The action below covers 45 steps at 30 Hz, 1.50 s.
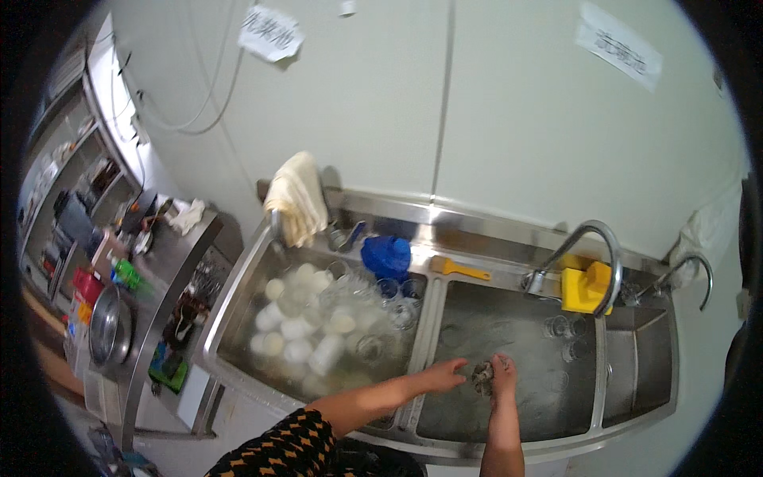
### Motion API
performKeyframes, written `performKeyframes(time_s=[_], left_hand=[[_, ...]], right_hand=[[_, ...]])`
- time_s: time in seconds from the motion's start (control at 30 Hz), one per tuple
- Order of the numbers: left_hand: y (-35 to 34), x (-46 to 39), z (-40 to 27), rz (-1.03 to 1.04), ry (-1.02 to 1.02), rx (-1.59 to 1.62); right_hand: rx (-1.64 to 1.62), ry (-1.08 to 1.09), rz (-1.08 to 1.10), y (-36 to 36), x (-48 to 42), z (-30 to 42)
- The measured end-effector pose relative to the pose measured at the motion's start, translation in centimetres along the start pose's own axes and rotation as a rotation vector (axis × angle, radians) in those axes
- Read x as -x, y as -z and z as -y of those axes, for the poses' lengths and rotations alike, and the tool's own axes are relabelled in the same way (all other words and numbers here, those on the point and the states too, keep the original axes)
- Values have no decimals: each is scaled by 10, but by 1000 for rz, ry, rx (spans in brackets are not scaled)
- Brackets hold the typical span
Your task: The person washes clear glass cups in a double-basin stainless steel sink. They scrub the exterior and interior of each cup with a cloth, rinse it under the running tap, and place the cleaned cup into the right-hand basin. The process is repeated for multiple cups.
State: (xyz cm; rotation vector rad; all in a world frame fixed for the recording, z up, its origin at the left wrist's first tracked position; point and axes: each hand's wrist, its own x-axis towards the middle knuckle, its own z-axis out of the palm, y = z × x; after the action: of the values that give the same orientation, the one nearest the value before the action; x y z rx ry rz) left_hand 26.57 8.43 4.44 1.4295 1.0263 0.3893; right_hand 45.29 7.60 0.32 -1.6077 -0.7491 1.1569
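Observation:
My right hand [504, 371] is closed around a dark, crumpled scrubber or cloth [482, 377] above the water of the middle sink basin [434, 334]. Just left of it, my left hand [444, 377] reaches over the same basin with fingers apart and nothing in them. Drinking glasses [557, 327] stand in cloudy water at the right of that basin. Across the divider, the left basin holds many white cups [298, 328] and clear glasses [369, 346] in water.
Behind the basins lie a blue plastic container [386, 255], a yellow-handled brush [465, 271], yellow sponges [581, 289] and a curved faucet [614, 250]. A towel [298, 197] drapes over the left faucet. A steel bowl [110, 328] sits on the left counter.

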Motion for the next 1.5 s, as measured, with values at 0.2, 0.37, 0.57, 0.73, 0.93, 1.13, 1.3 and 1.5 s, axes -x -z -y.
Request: performKeyframes(time_s=[0.2, 0.37, 0.57, 0.73, 0.93, 1.13, 1.3, 1.5], left_hand=[[49, 84, 71, -95, -51, 173], [105, 175, 116, -312, 58, 32], [137, 240, 182, -619, 225, -32], [136, 251, 200, -592, 262, 18], [144, 254, 190, -532, 216, 218], [139, 248, 214, -563, 137, 146], [139, 247, 210, -534, 195, -65], [141, 240, 213, -488, 225, -47]], right_hand=[[7, 130, 197, -72, 80, 63], [264, 221, 371, -135, 130, 55], [549, 320, 533, -177, 148, -13], [907, 671, 607, -212, 142, -35], [1212, 341, 703, -247, 140, -15], [1321, 520, 637, -249, 128, -33], [1326, 449, 592, -250, 131, -16], [1208, 334, 634, -246, 125, -16]])
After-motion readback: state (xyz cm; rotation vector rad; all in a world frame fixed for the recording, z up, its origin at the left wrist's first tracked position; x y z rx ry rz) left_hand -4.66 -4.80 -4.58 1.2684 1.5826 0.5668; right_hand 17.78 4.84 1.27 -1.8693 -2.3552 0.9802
